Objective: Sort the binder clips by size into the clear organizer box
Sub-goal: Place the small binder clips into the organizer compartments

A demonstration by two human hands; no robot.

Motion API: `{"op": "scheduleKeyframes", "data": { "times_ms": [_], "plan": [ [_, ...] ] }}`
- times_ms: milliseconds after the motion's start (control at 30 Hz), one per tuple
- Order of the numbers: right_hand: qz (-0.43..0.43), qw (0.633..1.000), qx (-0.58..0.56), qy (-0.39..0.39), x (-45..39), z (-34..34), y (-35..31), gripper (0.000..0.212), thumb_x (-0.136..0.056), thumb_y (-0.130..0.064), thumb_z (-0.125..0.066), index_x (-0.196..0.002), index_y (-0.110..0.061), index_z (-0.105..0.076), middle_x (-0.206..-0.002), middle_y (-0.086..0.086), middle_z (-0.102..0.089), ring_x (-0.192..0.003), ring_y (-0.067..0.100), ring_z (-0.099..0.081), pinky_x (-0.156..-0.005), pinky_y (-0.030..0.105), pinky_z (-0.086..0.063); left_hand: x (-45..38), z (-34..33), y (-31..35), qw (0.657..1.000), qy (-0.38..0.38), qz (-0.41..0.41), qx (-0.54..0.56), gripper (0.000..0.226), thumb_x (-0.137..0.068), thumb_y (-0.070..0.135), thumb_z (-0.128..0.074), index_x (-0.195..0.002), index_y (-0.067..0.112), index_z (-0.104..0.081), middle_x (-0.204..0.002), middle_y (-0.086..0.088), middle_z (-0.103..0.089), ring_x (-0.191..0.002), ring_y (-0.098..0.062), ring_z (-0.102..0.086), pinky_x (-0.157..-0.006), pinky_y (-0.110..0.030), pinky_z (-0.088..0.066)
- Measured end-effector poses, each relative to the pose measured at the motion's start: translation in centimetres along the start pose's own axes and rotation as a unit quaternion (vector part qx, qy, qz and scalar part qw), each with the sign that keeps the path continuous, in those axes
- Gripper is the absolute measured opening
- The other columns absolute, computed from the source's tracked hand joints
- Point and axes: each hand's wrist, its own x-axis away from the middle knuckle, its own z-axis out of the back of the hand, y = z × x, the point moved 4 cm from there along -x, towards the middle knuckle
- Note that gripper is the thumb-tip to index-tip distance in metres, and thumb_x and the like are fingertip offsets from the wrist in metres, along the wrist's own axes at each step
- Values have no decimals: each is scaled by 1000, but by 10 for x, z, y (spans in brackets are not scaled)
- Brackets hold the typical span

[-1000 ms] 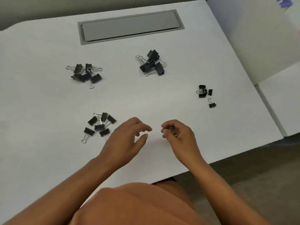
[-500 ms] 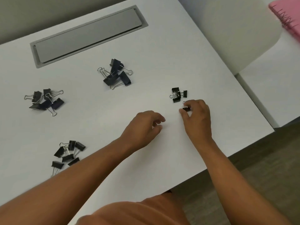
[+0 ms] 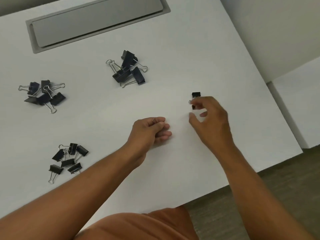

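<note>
No writing or brand can be read on anything here. Your left hand point(image 3: 152, 129) rests on the white table point(image 3: 173, 49) curled into a loose fist, and a small silver wire loop point(image 3: 154, 120) peeks out by the knuckles; what it belongs to is hidden inside the fingers. Your right hand point(image 3: 210, 118) hovers just beyond it, fingers spread and half open, thumb apart from the rest. Its fingertips reach the tiny clips point(image 3: 195, 99), partly covering them; whether they grip one cannot be told. One tiny black clip lies just past the fingertips. Three other piles sit well apart to your left: large clips point(image 3: 127, 70) toward the far middle, a pile point(image 3: 43, 94) at the far left, and a smaller-sized pile point(image 3: 68, 159) beside your left forearm. A grey hatch point(image 3: 97, 21) is set into the table's far side.
</note>
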Motion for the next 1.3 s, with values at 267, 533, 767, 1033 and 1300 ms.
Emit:
{"op": "scheduleKeyframes", "data": {
  "times_ms": [267,533,767,1033,1300],
  "plan": [
    [5,995,102,21,-33,15,51,28,-91,-13,-77,-117,-11,-69,-108,1,-69,-94,20,-60,-88,50,-56,10,3,1,996,-53,-33,-62,8,-101,10,-67,-101,2,-65,-100,-14,-81,-85,-25,-78,-84,-37,-65],
    [-110,992,-22,59,28,0,26,17,-84,-18,-81,-96,-19,-70,-84,-7,-70,-72,9,-67,-71,21,-57,15,3,-9,990,-70,-11,-118,14,-104,11,-62,-108,4,-73,-102,-14,-78,-81,-18,-73,-76,-28,-63],
    [-95,991,-95,21,70,-24,-12,22,-86,-30,-85,-98,-25,-68,-86,-15,-71,-77,6,-69,-62,16,-55,29,-3,-16,991,-96,-4,-94,29,-104,31,-65,-108,6,-78,-104,-16,-78,-85,-20,-74,-78,-29,-62],
    [-37,988,-122,-88,64,-23,-24,29,-84,-29,-86,-107,-31,-67,-100,-17,-72,-87,11,-69,-69,26,-56,40,17,-12,994,-47,-43,-90,25,-102,18,-67,-101,-6,-74,-93,-16,-79,-77,-20,-73,-76,-32,-63],
    [-87,995,-14,54,2,-4,24,35,-89,-32,-81,-118,-24,-63,-116,-13,-63,-93,11,-57,-79,22,-46,53,34,-20,997,-38,-21,-70,17,-102,18,-65,-92,6,-71,-84,-7,-72,-71,-21,-66,-70,-32,-59]
  ]
}}
